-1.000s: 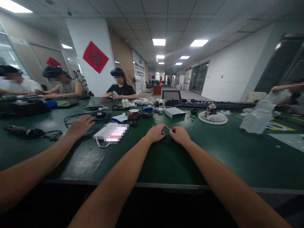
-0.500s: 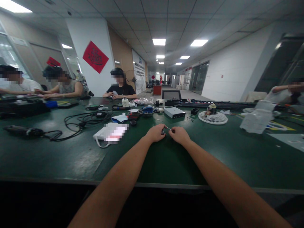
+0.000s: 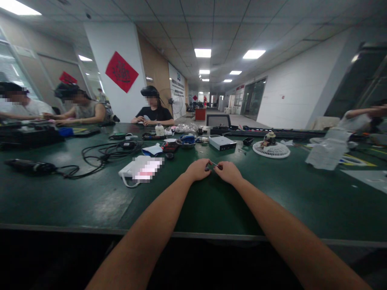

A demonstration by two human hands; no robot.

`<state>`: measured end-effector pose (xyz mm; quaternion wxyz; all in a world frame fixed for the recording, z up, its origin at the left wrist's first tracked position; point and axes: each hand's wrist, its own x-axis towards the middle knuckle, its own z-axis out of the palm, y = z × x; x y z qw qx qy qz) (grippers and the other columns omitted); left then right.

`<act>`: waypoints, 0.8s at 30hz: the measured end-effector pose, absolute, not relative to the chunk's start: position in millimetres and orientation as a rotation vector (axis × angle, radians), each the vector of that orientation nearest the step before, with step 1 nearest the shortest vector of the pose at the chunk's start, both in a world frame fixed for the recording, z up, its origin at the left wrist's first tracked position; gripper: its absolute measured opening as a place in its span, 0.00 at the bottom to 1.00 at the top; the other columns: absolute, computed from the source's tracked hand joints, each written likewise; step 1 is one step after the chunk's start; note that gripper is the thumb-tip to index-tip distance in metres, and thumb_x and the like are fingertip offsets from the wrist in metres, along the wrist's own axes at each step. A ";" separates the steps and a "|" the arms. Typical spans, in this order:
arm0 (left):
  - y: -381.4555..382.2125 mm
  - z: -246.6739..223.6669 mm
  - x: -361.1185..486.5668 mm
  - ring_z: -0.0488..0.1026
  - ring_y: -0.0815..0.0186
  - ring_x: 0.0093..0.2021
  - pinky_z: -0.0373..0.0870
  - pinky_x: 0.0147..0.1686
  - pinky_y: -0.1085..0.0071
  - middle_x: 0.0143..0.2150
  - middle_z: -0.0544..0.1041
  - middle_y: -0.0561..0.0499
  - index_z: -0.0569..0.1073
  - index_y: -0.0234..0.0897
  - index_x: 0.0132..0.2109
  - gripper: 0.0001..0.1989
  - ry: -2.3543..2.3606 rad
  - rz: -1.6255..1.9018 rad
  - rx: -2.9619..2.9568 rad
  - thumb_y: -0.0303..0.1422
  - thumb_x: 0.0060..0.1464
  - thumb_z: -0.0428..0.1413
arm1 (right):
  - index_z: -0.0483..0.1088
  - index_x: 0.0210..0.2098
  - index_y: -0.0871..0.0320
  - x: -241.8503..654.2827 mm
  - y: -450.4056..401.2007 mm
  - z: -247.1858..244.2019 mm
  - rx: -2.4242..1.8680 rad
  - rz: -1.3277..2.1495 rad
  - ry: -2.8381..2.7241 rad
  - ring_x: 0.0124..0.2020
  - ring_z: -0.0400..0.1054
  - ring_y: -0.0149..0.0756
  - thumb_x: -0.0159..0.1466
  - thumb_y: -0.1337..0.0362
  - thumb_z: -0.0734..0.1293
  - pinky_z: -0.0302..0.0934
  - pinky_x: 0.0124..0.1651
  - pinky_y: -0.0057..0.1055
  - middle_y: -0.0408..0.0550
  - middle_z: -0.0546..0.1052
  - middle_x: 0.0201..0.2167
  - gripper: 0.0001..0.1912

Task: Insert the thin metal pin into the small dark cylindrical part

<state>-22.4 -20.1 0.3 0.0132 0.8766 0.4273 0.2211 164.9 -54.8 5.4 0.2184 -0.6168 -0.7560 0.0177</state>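
Note:
Near the middle of the green table (image 3: pixel 208 209), my left hand (image 3: pixel 198 169) and my right hand (image 3: pixel 228 172) are close together with a small gap between them. My right hand is closed on a thin metal rod (image 3: pixel 215 164) that points toward the left fingers; its kind is too small to tell. The left hand is curled round a small dark piece (image 3: pixel 207 166), mostly hidden by the fingers. Just beyond the hands lies a grey disc drive box (image 3: pixel 223 142). A white fan grille (image 3: pixel 271 150) with a motor on it lies to the right.
Left of my hands are a white bag-like packet (image 3: pixel 137 167) with a strap, a black round piece (image 3: pixel 169 155) and coiled black cables (image 3: pixel 105 153). A clear plastic piece (image 3: pixel 328 151) stands at the right. A person in black (image 3: pixel 155 114) sits across the table; other people work at both sides.
The thin rod and fingertips have shifted very slightly. Both hands otherwise keep the same place and grip.

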 end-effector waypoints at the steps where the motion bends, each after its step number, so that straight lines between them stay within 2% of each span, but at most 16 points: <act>1: -20.4 0.6 -22.5 0.76 0.57 0.47 0.72 0.46 0.66 0.48 0.79 0.44 0.75 0.38 0.49 0.15 1.333 0.685 2.732 0.34 0.54 0.58 | 0.79 0.35 0.57 164.9 -54.7 5.2 -1.707 0.049 -2.095 0.34 0.72 0.38 0.67 0.54 0.62 0.55 0.35 0.29 0.52 0.81 0.32 0.17; 16: -22.7 2.0 -22.3 0.78 0.58 0.42 0.72 0.42 0.67 0.44 0.80 0.45 0.75 0.38 0.51 0.16 1.384 0.635 2.718 0.36 0.55 0.57 | 0.78 0.33 0.57 165.2 -53.5 3.6 -1.675 0.038 -2.101 0.31 0.71 0.37 0.67 0.54 0.63 0.52 0.31 0.30 0.51 0.80 0.30 0.17; 24: -25.4 4.1 -21.3 0.78 0.58 0.43 0.72 0.42 0.68 0.44 0.81 0.45 0.75 0.38 0.51 0.16 1.393 0.622 2.711 0.35 0.55 0.57 | 0.79 0.35 0.57 165.2 -53.9 3.6 -1.685 0.044 -2.104 0.33 0.72 0.37 0.67 0.54 0.63 0.54 0.33 0.29 0.51 0.81 0.32 0.17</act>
